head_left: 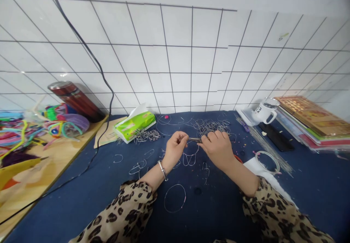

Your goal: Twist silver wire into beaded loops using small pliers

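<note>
My right hand (216,149) is closed round a pair of pliers (194,139), whose metal jaws point left. Just across from their tip, my left hand (176,146) pinches a thin wire; the wire's end at the fingertips is too small to make out. A curved piece of wire (189,164) shows below and between both hands. Nearer to me on the dark blue cloth (218,214) lies a wire ring (175,198) with small pink beads on its right side. Bent wire pieces (138,167) lie left of my left hand.
Behind my hands sit a tangled wire pile (212,125) and a green tissue pack (135,125). On the right are straight wires (270,150), a wire coil (267,162), a white mug (266,110) and stacked books (314,121). A black cable (102,76) hangs at left, near a thermos (78,99).
</note>
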Motion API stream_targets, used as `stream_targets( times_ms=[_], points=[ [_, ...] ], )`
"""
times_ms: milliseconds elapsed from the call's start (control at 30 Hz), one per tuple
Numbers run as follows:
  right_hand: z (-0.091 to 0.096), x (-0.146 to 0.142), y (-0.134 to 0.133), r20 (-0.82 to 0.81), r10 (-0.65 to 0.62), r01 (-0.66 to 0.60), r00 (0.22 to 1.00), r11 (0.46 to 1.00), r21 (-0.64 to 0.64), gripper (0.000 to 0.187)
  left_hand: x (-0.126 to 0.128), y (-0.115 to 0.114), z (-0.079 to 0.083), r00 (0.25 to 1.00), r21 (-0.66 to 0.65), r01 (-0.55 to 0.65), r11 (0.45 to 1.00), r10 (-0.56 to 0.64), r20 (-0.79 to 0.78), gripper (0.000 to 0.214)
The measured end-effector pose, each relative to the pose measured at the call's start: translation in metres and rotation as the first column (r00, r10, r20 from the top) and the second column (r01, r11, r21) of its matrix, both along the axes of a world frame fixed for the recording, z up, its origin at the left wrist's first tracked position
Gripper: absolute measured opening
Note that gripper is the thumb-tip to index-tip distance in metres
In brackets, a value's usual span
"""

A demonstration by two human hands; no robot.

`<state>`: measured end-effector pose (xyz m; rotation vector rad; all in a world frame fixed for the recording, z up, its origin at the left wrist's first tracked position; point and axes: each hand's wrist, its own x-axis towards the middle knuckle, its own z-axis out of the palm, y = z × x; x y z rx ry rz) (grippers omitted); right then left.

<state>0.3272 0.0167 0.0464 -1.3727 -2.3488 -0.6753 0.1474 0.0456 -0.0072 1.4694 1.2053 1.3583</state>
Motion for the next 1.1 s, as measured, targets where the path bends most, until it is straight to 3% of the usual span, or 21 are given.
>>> stream_targets(
  times_ms=[733,1100],
  points=[
    [-0.008,0.0,0.002,0.053,0.022,-0.021,0.998,1.0,-0.011,0.026,0.009,-0.005,-0.005,0.982,-0.094,-0.043,0.995,0.059,0.177,0.012],
    [-0.017,-0.003,0.002,0.039,-0.011,0.013,0.999,0.999,-0.049,0.027,0.007,-0.004,-0.006,0.986,-0.1,-0.049,0.994,0.064,0.152,0.013]
  ],
)
